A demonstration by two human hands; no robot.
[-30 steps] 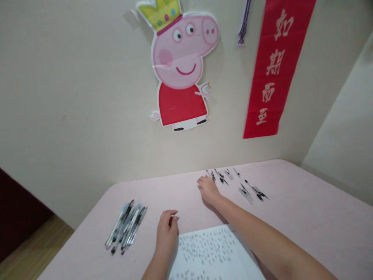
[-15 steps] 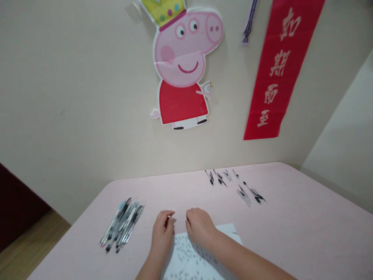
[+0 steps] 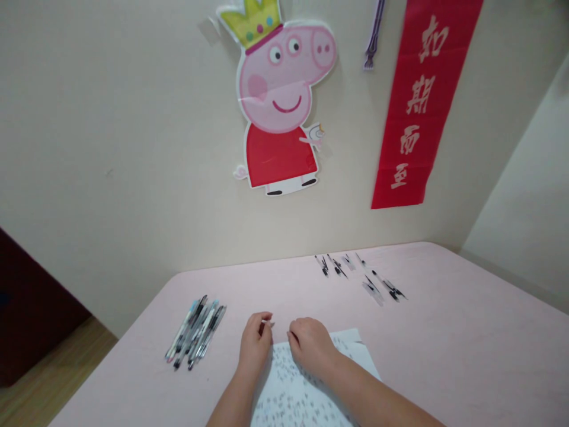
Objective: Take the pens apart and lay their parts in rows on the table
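Note:
My left hand is closed, its thumb and fingers curled together at the top left corner of a sheet of paper. A small pale bit shows at its fingertips, too small to name. Across a narrow gap, my right hand is also closed, resting over the paper's upper part with its fingertips turned towards the left hand. Whatever it may hold is hidden by the curled fingers. Rows of dark handwriting cover the sheet, and its top right corner looks creased or torn.
A bundle of pens lies left of my hands on the pink tabletop. Several pen parts, black and clear, are laid out in small groups at the back right. Behind the table, the wall bears a cartoon pig cutout and a red banner.
The view has shifted slightly, so the table and pens sit a little higher and further right. Both hands keep nearly the same closed pose over the paper.

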